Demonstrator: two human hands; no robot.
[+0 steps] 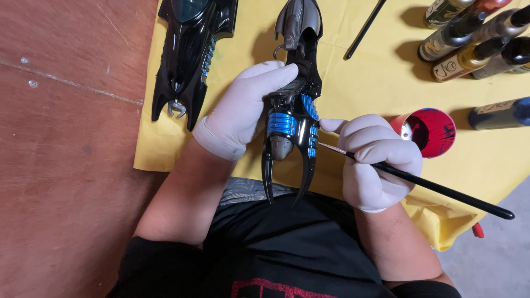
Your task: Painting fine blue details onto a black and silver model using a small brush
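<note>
Both hands wear thin, pale whitish disposable gloves. The left glove ends in a rolled cuff at the wrist, with soft creases across its back. The right glove wrinkles over the knuckles and stops just past the wrist. The forearms are bare from glove to elbow. The torso is in a black short-sleeved shirt with a red printed design on the chest.

You are looking down on a reddish-brown wooden surface with a faint seam line and a few small screw heads. A yellow sheet covers its right part, creased and hanging over the edge. Beyond the lower right corner you see grey floor, evenly lit.
</note>
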